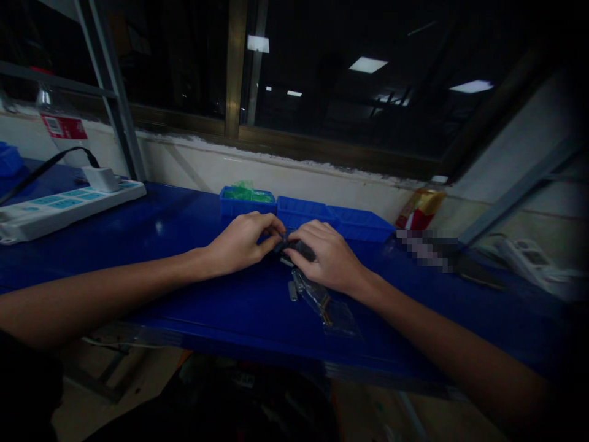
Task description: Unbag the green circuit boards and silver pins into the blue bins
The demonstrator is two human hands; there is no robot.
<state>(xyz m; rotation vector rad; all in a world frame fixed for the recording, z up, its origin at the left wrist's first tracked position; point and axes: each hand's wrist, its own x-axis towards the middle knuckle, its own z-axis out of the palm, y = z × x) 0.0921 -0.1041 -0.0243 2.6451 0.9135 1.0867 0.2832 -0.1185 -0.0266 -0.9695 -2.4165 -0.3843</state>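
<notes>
Over the blue table, my left hand (243, 242) has thumb and fingertips pinched together; whatever lies between them is too small and dark to make out. Close beside it, my right hand (329, 255) is curled with its thumb and fingers around a dark object (304, 248), whose kind I cannot tell. Just below the right hand lies a clear plastic bag (340, 319) with thin brass-coloured pieces (327, 311) in it. A small grey metal-looking piece (293, 291) rests on the table left of the bag.
Behind my hands stand a blue bin (248, 207) with green plastic in it and more blue bins (306, 210). A white power strip (69, 209) and a bottle (59, 126) are at the left. A red and gold packet (419, 210) leans at the back right.
</notes>
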